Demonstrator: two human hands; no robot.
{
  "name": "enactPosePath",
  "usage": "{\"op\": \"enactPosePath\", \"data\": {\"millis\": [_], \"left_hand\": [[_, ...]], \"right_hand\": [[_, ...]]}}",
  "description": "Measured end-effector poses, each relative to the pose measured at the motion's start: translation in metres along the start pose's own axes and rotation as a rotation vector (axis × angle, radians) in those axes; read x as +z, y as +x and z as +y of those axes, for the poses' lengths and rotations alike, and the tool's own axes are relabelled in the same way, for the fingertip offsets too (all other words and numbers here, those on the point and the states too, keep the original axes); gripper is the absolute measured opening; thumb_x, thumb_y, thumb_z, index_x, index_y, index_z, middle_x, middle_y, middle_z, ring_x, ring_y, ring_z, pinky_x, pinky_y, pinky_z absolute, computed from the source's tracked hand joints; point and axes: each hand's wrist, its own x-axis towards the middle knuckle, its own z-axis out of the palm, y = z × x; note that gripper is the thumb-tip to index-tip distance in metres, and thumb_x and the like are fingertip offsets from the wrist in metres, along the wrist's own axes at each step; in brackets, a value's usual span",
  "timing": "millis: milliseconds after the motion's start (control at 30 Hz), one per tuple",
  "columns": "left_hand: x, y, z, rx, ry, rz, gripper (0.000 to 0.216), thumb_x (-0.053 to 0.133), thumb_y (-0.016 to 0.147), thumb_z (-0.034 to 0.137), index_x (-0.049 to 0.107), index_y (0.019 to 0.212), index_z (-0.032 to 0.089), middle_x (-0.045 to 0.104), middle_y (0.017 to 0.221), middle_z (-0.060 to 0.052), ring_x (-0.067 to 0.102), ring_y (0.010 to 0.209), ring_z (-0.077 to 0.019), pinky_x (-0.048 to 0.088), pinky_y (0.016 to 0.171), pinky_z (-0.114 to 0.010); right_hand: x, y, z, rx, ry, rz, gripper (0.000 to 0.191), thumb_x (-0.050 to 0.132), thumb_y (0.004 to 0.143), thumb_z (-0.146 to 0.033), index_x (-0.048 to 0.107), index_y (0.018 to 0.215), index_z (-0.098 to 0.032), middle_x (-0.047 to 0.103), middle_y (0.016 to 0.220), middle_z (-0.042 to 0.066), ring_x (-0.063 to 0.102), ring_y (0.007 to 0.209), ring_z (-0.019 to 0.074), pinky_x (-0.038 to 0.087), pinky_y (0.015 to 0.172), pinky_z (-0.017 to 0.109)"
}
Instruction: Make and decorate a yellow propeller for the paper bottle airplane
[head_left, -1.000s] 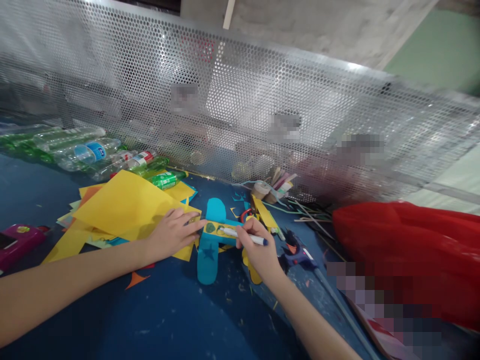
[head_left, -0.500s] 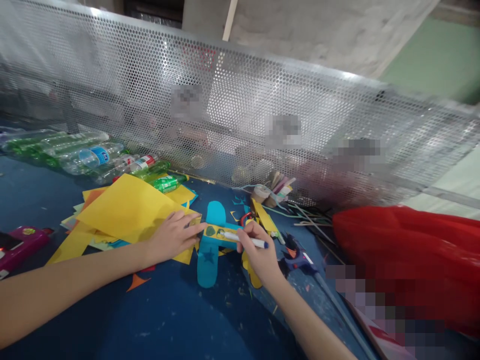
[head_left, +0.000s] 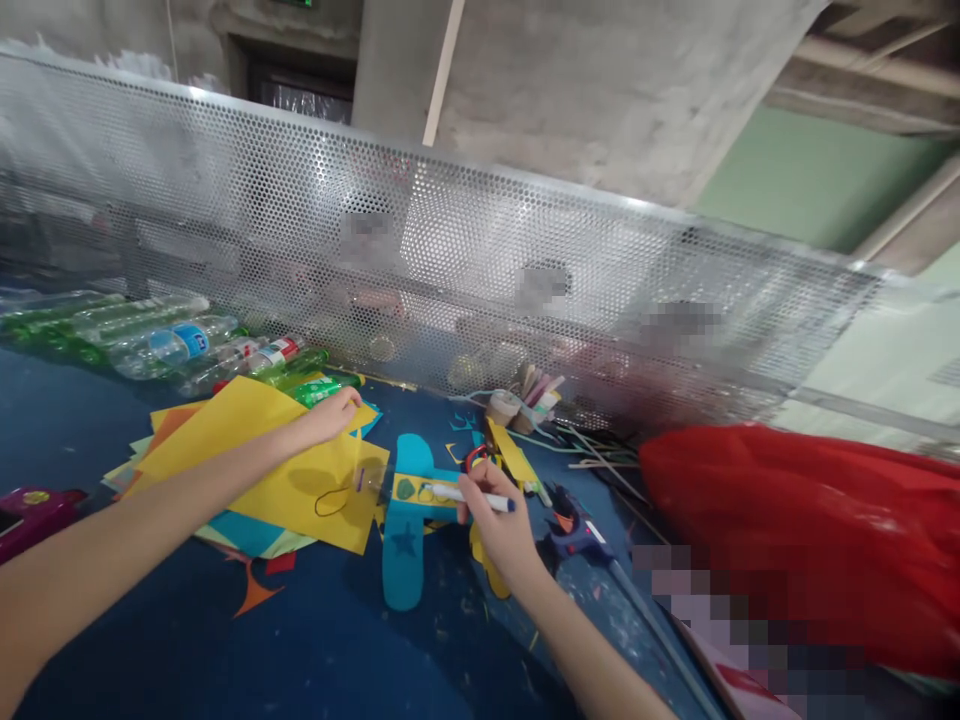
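A teal paper aeroplane model (head_left: 405, 535) with a yellow band lies on the blue table (head_left: 315, 640). My right hand (head_left: 501, 525) is closed on a white marker (head_left: 469, 495) with a blue end, and the marker's tip rests on the yellow band. My left hand (head_left: 330, 415) is raised over the stack of yellow paper sheets (head_left: 247, 440), near a green bottle (head_left: 319, 390). Its fingers are curled together, and I cannot see what, if anything, is in them. A drawn outline shows on the top yellow sheet.
Several plastic bottles (head_left: 180, 345) lie along a perforated metal screen (head_left: 525, 270) at the back. A glue gun (head_left: 581, 530) lies right of my right hand, next to a red plastic bag (head_left: 787, 540). Tape rolls and sticks (head_left: 525, 405) sit by the screen; a pink object (head_left: 30, 505) is far left.
My left hand has lifted off the model's end and moved back and left over the yellow sheets. The right hand still holds the marker on the band. The view has tilted upward.
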Motion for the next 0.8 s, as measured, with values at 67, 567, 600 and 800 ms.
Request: {"op": "enactPosePath", "data": {"millis": [67,567,600,800], "left_hand": [[0.003,0.014,-0.005,0.000,0.011,-0.094,0.022,0.041,0.080,0.020,0.055,0.097,0.017,0.061,0.070,-0.001,0.057,0.056,-0.0170,0.043,0.054,-0.026],[0.048,0.050,-0.002,0.276,0.202,-0.219,0.034,0.056,0.094,0.035,0.054,0.123,0.016,0.057,0.122,-0.010,0.060,0.102,-0.0216,0.053,0.085,-0.043],[0.048,0.050,-0.002,0.280,0.204,-0.198,0.035,0.056,0.094,0.035,0.054,0.123,0.016,0.056,0.122,-0.010,0.060,0.102,-0.0218,0.053,0.085,-0.043],[0.031,0.041,0.005,0.258,0.135,0.031,0.012,0.059,0.086,0.023,0.068,0.083,0.016,0.069,0.093,-0.009,0.063,0.097,-0.0241,0.048,0.091,-0.036]], "right_hand": [[0.000,0.000,0.000,0.004,0.012,-0.001,0.026,0.058,0.082,-0.035,0.044,0.064,-0.024,0.052,0.043,-0.006,0.045,0.043,0.0132,0.037,0.051,0.026],[0.000,0.001,0.000,0.018,0.015,-0.012,0.026,0.058,0.081,-0.035,0.043,0.063,-0.024,0.050,0.041,-0.007,0.044,0.041,0.0127,0.035,0.051,0.026],[0.000,0.001,0.001,0.012,0.010,-0.017,0.027,0.058,0.081,-0.035,0.043,0.062,-0.024,0.050,0.041,-0.007,0.043,0.041,0.0126,0.035,0.051,0.026],[-0.001,0.000,0.000,-0.009,0.005,-0.009,0.027,0.058,0.083,-0.038,0.044,0.065,-0.024,0.052,0.043,-0.005,0.045,0.044,0.0133,0.037,0.051,0.026]]}}
